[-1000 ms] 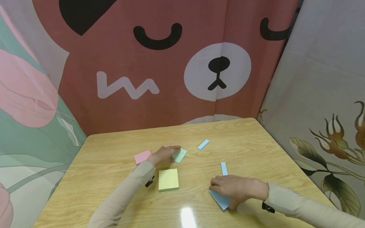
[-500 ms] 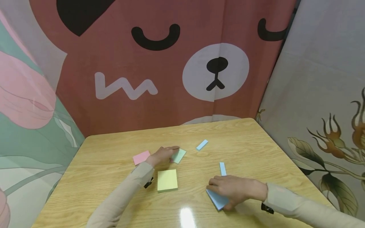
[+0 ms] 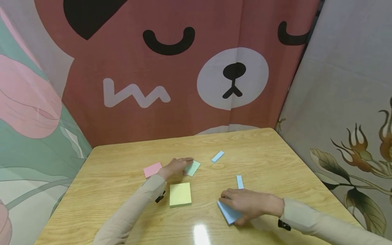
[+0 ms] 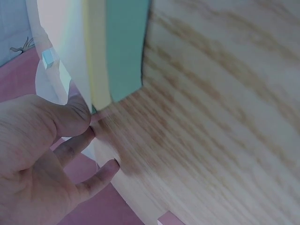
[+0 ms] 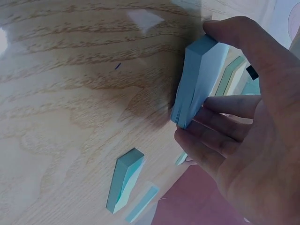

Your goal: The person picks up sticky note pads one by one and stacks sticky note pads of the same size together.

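Observation:
In the head view, my right hand grips a blue sticky note pad near the table's front. The right wrist view shows this blue pad held between thumb and fingertips, tilted in that view. Farther back, my left hand has its thumb and fingers about the left side of a pale green sticky note pad. In the left wrist view, the thumb of my left hand hides nearly all of the green pad. A thicker yellow sticky note pad lies between the hands.
Behind my left wrist lies a pink sticky note pad. Two narrow light blue blocks rest on the wooden table: a far block and a near block beside my right hand. Patterned curtains border the table.
My right hand has slid the blue sticky note pad a little to the left, towards the yellow pad. The left hand stays at the green pad.

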A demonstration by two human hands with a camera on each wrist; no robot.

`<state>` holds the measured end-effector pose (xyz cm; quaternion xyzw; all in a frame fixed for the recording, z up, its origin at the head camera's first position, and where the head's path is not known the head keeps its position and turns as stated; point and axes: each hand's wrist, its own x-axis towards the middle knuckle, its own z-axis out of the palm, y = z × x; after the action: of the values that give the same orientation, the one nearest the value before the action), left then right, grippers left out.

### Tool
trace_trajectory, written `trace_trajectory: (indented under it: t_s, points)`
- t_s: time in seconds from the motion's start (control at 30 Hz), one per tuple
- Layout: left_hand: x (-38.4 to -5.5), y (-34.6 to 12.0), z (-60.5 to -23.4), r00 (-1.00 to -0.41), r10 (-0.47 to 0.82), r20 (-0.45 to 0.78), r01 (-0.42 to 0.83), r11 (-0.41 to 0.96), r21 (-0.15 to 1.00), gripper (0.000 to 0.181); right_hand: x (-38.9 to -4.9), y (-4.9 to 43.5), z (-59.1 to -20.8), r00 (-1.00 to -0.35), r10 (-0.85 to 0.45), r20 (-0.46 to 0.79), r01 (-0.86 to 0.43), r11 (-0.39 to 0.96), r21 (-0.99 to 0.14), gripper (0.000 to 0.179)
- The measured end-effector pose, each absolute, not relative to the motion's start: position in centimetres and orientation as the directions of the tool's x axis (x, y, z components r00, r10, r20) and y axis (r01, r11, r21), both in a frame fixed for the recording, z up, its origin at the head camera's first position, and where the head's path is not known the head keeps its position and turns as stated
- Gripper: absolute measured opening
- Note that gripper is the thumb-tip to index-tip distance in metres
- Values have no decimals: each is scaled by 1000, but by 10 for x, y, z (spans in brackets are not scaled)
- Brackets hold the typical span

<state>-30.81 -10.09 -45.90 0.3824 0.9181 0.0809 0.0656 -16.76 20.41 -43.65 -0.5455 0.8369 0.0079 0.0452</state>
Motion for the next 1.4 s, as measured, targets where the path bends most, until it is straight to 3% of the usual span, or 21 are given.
trace_trajectory:
  t_s: [0.77, 1.4]
  points:
    - [-310, -99, -461, -734, 676, -62, 652, 728, 213, 59, -179, 185, -439, -431, -902, -30, -901, 432, -41, 74]
    - [-310, -95, -461, -751, 655, -87, 633, 751, 186, 58, -202, 161, -446, -511, -858, -52, -854, 513, -87, 77]
